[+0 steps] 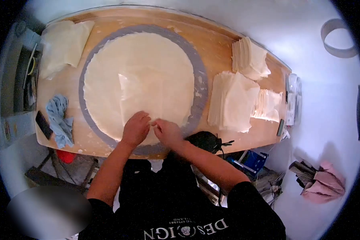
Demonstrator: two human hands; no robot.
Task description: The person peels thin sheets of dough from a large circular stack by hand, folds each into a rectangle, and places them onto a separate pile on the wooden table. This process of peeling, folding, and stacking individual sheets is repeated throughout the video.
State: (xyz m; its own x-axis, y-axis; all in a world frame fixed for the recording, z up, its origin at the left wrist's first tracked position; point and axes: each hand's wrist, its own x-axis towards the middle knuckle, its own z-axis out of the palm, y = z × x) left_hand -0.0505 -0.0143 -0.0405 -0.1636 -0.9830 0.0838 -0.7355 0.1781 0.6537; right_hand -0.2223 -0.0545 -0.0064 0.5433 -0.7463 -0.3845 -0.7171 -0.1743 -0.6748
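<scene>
Left hand (135,129) and right hand (168,132), fingers curled, seemingly pinch the near edge of the thin sheet (152,90) lying flat on the round dough disc (108,80), mid-surface (218,52), cut stacks (233,101) toward the right edge.

Cream dough sheet (140,76) on a grey disc (199,86); tan wooden table (216,48); blue cloth (59,119).
</scene>
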